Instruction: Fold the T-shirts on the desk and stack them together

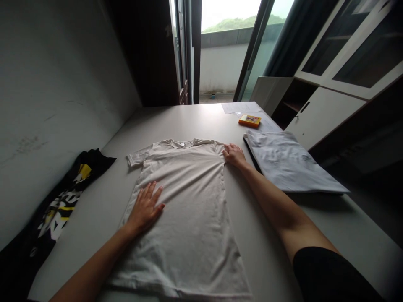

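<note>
— Starting at the far left, what lies by you?

— A crumpled black cotton garment with yellow and white print (63, 197), bunched on the pale grey table (176, 119) against the wall, well apart from both my hands.

— And your left hand?

— My left hand (145, 207) lies palm down on the cream short-sleeved cotton T-shirt (189, 209), fingers spread flat and gripping nothing. It presses the shirt's left side, just below the sleeve.

— Where is the shirt itself?

— Spread front-up in the middle of the table, collar away from me, hem towards me. Its left sleeve sticks out flat; on the right side no sleeve shows.

— Your right hand?

— My right hand (234, 155) sits at the shirt's right shoulder, fingers curled onto the edge of the cloth. Whether they pinch the fabric or only rest on it, I cannot tell.

— Further right?

— A folded pale grey-white garment (289, 163) lies just beside that hand, with a dark layer showing under its near edge. Beyond it, towards the window, are a small flat orange box (249, 120) and some white paper sheets (239, 108).
</note>
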The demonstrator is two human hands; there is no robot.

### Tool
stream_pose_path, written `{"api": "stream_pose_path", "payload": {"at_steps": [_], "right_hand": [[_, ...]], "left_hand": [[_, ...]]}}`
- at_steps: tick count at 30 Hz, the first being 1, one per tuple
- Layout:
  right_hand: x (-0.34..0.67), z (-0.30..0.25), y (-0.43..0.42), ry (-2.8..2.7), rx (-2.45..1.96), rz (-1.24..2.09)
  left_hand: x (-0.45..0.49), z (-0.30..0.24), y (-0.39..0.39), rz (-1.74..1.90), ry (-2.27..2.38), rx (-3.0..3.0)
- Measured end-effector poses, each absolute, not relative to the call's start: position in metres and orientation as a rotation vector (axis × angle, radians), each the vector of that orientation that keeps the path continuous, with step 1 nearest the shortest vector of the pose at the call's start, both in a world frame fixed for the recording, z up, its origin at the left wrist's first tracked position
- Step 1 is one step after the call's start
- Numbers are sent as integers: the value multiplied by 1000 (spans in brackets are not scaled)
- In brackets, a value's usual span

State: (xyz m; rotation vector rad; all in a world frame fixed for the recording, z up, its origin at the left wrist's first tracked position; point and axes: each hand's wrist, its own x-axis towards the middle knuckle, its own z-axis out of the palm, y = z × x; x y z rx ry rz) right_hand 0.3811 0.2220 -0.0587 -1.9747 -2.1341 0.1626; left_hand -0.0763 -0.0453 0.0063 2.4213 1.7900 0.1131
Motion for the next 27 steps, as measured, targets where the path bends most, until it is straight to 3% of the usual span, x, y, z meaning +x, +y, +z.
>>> {"api": "stream_pose_path", "payload": {"at_steps": [12,21,27], "right_hand": [[390,-55,221,-1888,-2075,132],[383,-39,234,-1694,-1947,438],[390,-23,248,-1834,-2219,382]], "left_hand": [[-98,20,-67,118,1720,2473],[70,59,-96,121,547,2593],[118,68,-121,159,272,2640]]}}
